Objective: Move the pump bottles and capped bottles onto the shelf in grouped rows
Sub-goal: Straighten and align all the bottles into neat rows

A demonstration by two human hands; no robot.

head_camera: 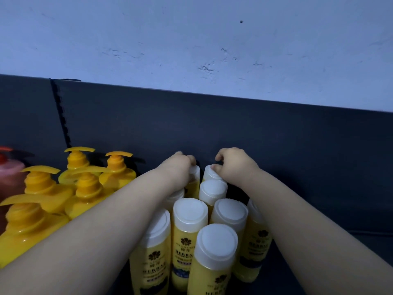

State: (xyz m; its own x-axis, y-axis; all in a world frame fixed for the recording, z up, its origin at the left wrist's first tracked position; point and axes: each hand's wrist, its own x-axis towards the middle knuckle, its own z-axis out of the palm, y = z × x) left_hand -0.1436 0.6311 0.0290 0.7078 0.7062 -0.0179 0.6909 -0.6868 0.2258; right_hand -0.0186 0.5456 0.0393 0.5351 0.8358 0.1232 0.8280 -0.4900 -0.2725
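Several yellow capped bottles with white caps (190, 216) stand bunched together on the dark shelf (340, 209), in rows running back to the rear panel. My left hand (177, 167) grips the white cap of the rearmost left bottle (194, 173). The cap of the rearmost right bottle (209, 172) is held by my right hand (231, 165), fingers curled over it. To the left stands a group of several yellow pump bottles (85, 188), upright and close together. Both forearms cross over the front bottles and hide parts of them.
A reddish pump bottle (10, 173) stands at the far left edge. The shelf's dark back panel (255, 135) rises right behind the hands, with a slotted upright (62, 116) at the left. A pale wall (191, 39) is above. Bare shelf floor lies to the right of the capped bottles.
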